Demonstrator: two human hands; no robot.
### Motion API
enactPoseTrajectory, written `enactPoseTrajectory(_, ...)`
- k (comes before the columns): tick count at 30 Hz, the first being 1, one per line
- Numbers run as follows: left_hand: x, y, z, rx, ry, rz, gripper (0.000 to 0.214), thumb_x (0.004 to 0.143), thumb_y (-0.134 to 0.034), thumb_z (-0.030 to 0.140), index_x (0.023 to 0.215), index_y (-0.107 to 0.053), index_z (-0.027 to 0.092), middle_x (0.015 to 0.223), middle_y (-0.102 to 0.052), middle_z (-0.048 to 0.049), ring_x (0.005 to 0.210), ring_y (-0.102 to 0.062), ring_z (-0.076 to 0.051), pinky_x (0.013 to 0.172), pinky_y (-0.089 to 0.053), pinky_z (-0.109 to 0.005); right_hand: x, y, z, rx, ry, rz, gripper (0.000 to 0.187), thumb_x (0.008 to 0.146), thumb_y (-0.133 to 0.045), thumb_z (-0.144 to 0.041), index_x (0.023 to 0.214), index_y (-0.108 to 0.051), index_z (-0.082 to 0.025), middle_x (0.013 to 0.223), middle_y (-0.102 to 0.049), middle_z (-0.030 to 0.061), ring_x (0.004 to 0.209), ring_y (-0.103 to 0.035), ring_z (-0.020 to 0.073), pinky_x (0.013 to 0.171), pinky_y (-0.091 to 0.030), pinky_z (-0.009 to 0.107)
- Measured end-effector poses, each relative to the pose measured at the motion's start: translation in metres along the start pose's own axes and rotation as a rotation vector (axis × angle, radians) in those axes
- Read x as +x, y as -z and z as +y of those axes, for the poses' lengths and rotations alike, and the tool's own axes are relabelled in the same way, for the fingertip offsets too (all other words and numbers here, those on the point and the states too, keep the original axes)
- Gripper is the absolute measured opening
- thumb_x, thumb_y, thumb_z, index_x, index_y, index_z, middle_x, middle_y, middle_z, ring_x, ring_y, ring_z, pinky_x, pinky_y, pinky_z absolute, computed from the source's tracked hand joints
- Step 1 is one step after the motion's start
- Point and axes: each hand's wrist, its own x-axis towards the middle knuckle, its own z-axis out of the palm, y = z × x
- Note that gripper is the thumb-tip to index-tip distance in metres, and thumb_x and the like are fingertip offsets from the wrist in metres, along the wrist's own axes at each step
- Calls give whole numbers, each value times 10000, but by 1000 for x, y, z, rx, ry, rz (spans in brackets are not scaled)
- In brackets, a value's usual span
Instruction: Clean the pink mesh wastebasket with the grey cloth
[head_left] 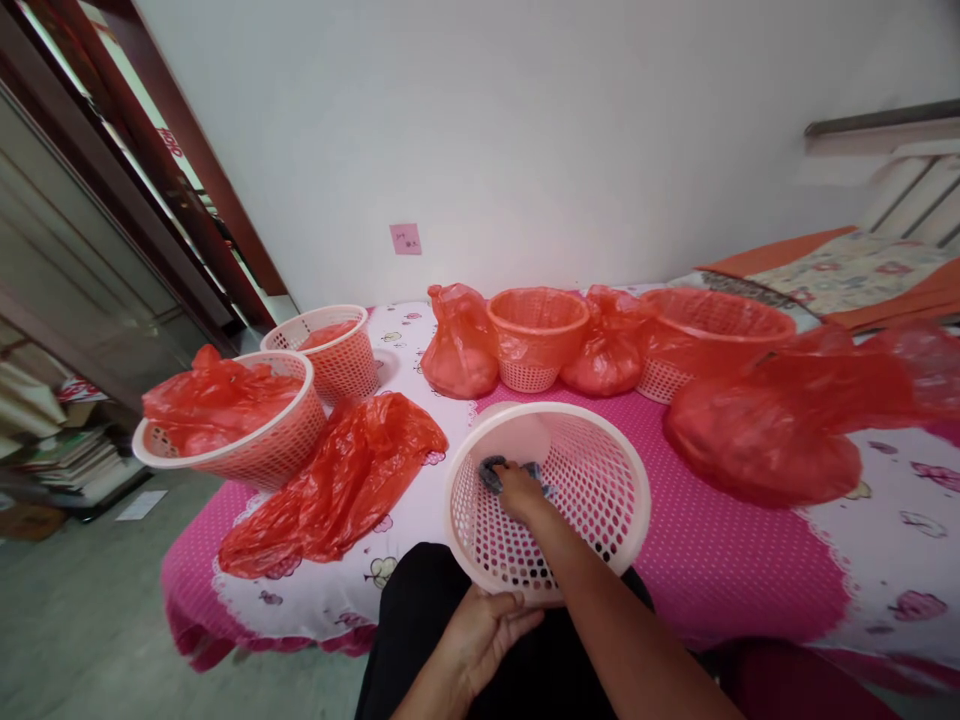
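Left hand [480,630]: fingers curled on near rim of basket [600,470], gripping.
Right hand [517,490]: inside basket, closed on dark cloth [491,470].

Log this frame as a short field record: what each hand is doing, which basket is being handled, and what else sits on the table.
left hand: grips the near rim of the tilted basket from below
right hand: inside that basket, pressing a dark cloth to its wall
basket: pale pink mesh, opening faces the camera
table: pink dotted cover
also there: more mesh baskets, red plastic bags, some lining baskets
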Motion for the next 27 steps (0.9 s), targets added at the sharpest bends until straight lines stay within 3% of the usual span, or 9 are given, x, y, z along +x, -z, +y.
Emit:
enactPoseTrajectory(5,2,4,-3,-6,-3,-31,516,632,-793,36,1132,-684,103,1162,-789,-196,1073,-753,-346,925,-555,-389,1,-2,4,-27,20,-11,468,989,-337,-97,1300,-669,-203,1434,-594,161,1291,-532,339,999,-422,509)
enactPoseTrajectory(14,1,6,1,-18,12,-36,512,639,-761,4,1143,-701,74,1170,-784,-210,1089,-747,-367,909,-571,-390,-6,0,-1,-36,46,-19,427,980,-397,-86,1272,-696,-173,1383,-636,172,1238,-577,297,999,-414,418)
enactPoseTrajectory(27,1,5,4,-82,-6,-9,446,629,-703,-55,1055,-724,77,1038,-816,-174,955,-780,-319,924,-569,-410,-87,5,-6,-78,241,44,463,874,-444,-40,1245,-670,-200,1301,-652,116,1141,-607,276,915,-427,382)
